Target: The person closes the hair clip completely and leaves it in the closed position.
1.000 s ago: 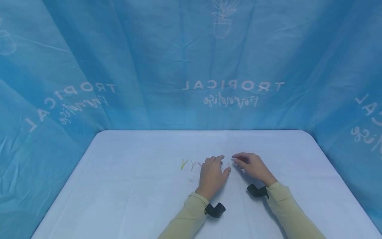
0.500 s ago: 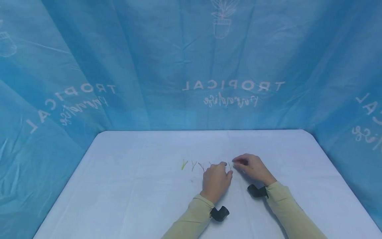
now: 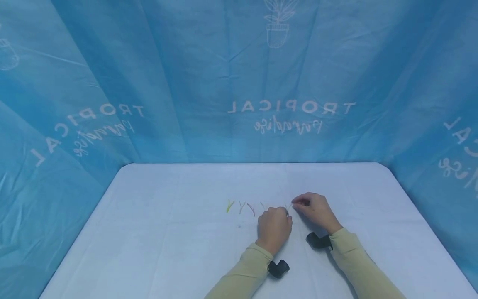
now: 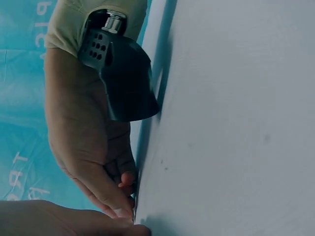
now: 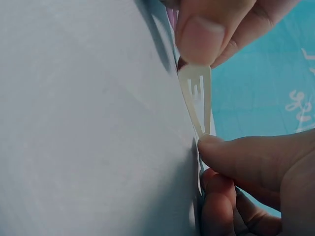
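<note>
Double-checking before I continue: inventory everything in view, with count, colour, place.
yellow Y-shaped piece: 1, yellow, row's left end
reddish forked pieces: 2, dull reddish, next in row
half-hidden piece: 1, colour unclear, fourth in row
cream slotted piece: 1, cream, row's right end
pink bit: 1, pink, right wrist view's top
table: 1, white, beneath row
smudge: 1, grey, on table
curtain: count unclear, blue, behind and beside table
lettering: 3 prints, white, on curtain
plant drawings: 2, pale, on curtain
wrist devices: 2, black, one per wrist
sleeves: 2, pale green, on forearms
left grip: 1, pinching cream slotted piece
right grip: 1, pinching its other end
</note>
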Demonstrator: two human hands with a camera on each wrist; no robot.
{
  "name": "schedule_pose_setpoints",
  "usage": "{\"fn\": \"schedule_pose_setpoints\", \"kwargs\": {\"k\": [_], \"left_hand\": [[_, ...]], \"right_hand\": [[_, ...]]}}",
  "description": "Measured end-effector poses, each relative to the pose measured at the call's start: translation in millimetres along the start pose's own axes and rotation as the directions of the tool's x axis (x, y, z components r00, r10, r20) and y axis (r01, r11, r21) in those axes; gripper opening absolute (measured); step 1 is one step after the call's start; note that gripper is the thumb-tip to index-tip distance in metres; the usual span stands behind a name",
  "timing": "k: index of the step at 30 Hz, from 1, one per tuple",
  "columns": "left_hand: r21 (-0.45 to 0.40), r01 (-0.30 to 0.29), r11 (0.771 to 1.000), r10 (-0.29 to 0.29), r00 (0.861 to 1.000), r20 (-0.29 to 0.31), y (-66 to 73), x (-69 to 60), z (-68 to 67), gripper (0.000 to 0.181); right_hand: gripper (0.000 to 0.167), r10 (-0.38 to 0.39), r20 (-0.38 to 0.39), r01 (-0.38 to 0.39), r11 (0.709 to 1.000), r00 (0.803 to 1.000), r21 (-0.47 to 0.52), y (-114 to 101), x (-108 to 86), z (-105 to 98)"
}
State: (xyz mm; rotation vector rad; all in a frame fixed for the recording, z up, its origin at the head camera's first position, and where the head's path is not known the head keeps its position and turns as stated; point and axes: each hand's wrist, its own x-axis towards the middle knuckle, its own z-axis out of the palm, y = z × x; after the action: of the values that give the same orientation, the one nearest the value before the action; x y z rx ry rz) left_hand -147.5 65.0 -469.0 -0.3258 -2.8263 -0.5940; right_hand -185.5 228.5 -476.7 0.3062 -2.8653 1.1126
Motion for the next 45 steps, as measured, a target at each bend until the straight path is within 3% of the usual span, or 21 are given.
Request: {"fn": "schedule_pose_setpoints", "kwargs": {"k": [8, 14, 27, 34, 45], "left_hand": [[-0.015, 0.005, 1.0, -0.005, 1.0, -0.017, -0.4, 0.6, 3.5, 0.009], [-0.01, 0.001, 1.0, -0.002, 1.0, -0.024, -0.9, 0.9, 5.6, 0.009], [-0.009, -0.012, 1.0, 0.012, 0.999, -0.034, -3.1, 1.7, 7.5, 0.01], [-0.03, 0.013, 0.999, -0.013, 1.0, 0.008, -3.6, 3.1, 4.3, 0.007], [-0.1, 0.057, 0.993, -0.057, 0.998, 0.0, -7.0, 6.7, -4.0, 0.006]], "right_hand": [[0.012, -0.014, -0.013, 0.014, 1.0, 1.0, 0.005, -0.8, -0.2, 0.4], [0.019, 0.012, -0.004, -0.012, 1.0, 1.0, -0.012, -2.5, -0.6, 2.9], [0.016, 0.059, 0.001, -0.059, 0.998, 0.998, -0.005, -2.5, 0.0, 4.9], [0.015, 0.071, 0.003, -0.071, 0.997, 0.997, 0.034, 1.6, 2.0, 4.3], [0.017, 0.086, 0.036, -0.088, 0.994, 0.996, 0.066, 7.2, 4.3, 2.3]]}}
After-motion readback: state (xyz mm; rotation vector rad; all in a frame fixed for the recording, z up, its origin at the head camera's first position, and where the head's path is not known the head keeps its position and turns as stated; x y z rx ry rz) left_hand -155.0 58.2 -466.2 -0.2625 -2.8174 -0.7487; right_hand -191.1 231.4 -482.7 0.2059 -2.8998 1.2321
